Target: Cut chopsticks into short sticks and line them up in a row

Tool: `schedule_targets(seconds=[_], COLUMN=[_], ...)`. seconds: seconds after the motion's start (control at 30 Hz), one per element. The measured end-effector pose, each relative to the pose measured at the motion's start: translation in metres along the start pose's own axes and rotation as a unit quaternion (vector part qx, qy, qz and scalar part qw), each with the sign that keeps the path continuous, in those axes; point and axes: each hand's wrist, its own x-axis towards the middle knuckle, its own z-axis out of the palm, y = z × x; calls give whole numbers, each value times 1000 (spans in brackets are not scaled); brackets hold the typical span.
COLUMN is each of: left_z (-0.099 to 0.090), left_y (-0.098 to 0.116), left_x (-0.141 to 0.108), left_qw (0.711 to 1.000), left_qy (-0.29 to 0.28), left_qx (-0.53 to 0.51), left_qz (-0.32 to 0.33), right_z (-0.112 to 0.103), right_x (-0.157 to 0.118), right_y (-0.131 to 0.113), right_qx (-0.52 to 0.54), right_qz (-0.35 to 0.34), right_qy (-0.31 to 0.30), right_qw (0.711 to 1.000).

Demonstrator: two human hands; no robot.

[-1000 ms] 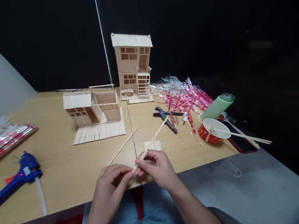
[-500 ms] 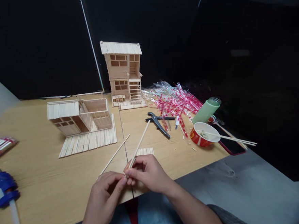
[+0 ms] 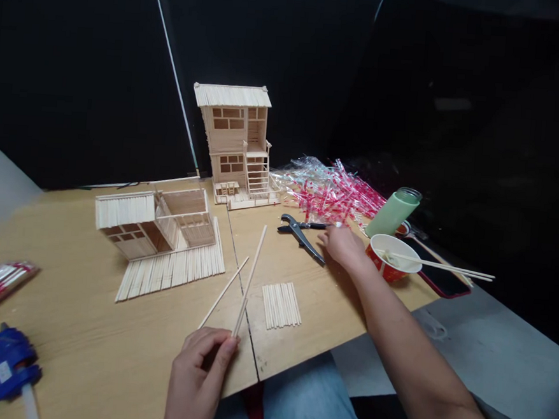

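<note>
My left hand (image 3: 204, 370) is closed, thumb against forefinger, on the lower end of a long thin wooden stick (image 3: 255, 259). A shorter stick piece lies along it in the same pinch. Another wooden stick (image 3: 224, 292) rests on the table, its near end by my left knuckles. Beyond the pliers' handles, my right hand (image 3: 346, 246) is on the table with its fingers bent. A small white object (image 3: 339, 224) shows just past that hand; what its fingers hold is hidden. Dark-handled pliers (image 3: 301, 235) lie left of it. A small panel of sticks (image 3: 282, 305) lies between my hands.
A two-storey stick house (image 3: 232, 129) stands at the back, a lower stick model (image 3: 126, 213) to its left. Plastic wrappers (image 3: 328, 190), a green bottle (image 3: 394, 211), a paper bowl (image 3: 390, 268) with chopsticks and a phone (image 3: 441, 281) are at right. A blue glue gun (image 3: 8, 363) is lower left.
My right hand has let go of the sticks and reached right, beside the pliers, over the small white object. My left hand keeps its pinch. The stick panel is now uncovered.
</note>
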Motion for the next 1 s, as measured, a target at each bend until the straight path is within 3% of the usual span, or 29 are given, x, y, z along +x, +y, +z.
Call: schedule_targets(seconds=[0.1,0.2,0.4,0.6,0.83,1.0], left_z=[0,0,-1,0,2,1], left_y=[0,0,-2,-2,-4,-1], left_x=[0,-1,-3,-4,-4,-4], left_qw=[1000,1000,1000,1000,1000,1000], left_qy=[2,2,0,1,0,-6], left_qx=[-3,-8,-12,-8,-1,-2], left_qz=[10,18,7,4,-2,-22], right_z=[-2,-2,11,11,4,1], right_x=[3,7,20,13,-12,-25], right_y=[1,-3,-2,-6,-26,-35], right_qx=[-22,-15,0,-30,-53,-54], right_qz=[3,-54,-161,-166,-181,-158], right_qy=[16,13,-60,-39,-7,50], right_qw=[1000,998,985,985,982,985])
